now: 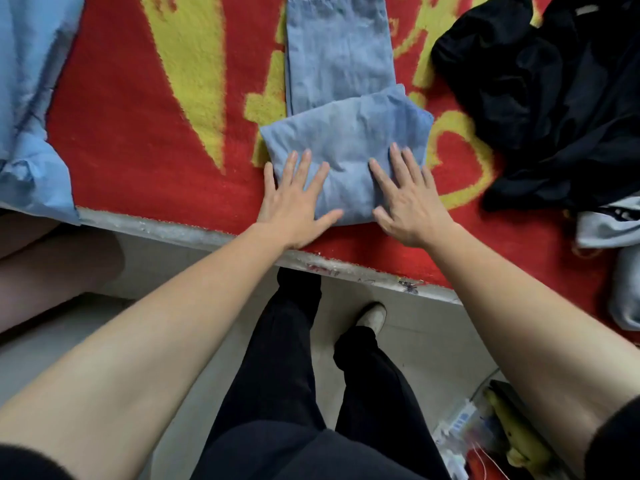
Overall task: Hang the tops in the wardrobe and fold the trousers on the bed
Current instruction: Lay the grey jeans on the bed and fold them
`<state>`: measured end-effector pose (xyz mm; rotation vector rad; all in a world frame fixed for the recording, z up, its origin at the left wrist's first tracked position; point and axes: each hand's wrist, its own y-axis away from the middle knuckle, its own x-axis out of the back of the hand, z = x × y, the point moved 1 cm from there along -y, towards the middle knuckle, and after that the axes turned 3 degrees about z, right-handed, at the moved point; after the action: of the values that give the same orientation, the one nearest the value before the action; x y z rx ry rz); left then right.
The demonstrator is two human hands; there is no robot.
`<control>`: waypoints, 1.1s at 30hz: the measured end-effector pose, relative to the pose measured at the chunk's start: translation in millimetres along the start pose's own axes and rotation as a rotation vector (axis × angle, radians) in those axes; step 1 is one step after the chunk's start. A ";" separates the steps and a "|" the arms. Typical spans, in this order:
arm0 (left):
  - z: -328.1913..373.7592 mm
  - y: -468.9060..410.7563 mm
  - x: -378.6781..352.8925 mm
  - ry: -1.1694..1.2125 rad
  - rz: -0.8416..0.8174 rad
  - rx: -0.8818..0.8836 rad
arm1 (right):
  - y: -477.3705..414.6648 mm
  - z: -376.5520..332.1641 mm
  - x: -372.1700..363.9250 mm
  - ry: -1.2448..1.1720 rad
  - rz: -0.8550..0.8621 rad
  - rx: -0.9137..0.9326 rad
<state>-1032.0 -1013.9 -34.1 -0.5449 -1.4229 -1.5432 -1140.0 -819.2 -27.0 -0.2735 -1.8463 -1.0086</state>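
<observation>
Light blue denim trousers [341, 74] lie on the bed's red and yellow blanket [138, 133], their near end folded over into a flat pad at the bed's front edge. My left hand [294, 199] rests flat on the pad's left side, fingers spread. My right hand [408, 199] presses flat on its right side, fingers apart. Neither hand grips the cloth. A heap of black clothing [540, 98] lies at the right of the bed. A light blue garment [27, 109] hangs over the bed's left edge.
A grey and white garment [609, 226] lies at the bed's right edge. Below the bed edge is pale floor with my black-trousered legs and a white shoe [372, 315]. Plastic bags with bananas [519, 434] sit on the floor at lower right.
</observation>
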 end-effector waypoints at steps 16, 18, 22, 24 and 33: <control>-4.5 -16.3 -13.6 -0.143 -0.119 -0.032 | -1.0 -10.4 -5.3 0.155 -0.112 -0.092; -5.0 -9.3 -9.6 -0.109 -0.126 -0.041 | 6.4 -12.5 -2.6 0.149 -0.095 -0.079; 0.5 17.9 -9.1 -0.072 -0.154 -0.048 | 33.5 -19.3 -7.8 0.106 -0.109 -0.060; 6.2 32.1 -14.5 -0.074 -0.188 -0.062 | 51.6 -21.4 -17.8 0.075 -0.134 -0.060; 20.2 53.1 -27.5 -0.094 -0.139 -0.002 | 71.0 -18.8 -29.5 -0.029 -0.081 -0.061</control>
<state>-979.7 -980.0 -24.4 -0.5356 -1.5592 -1.6466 -1072.2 -781.5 -11.3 -0.2522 -1.8673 -1.1236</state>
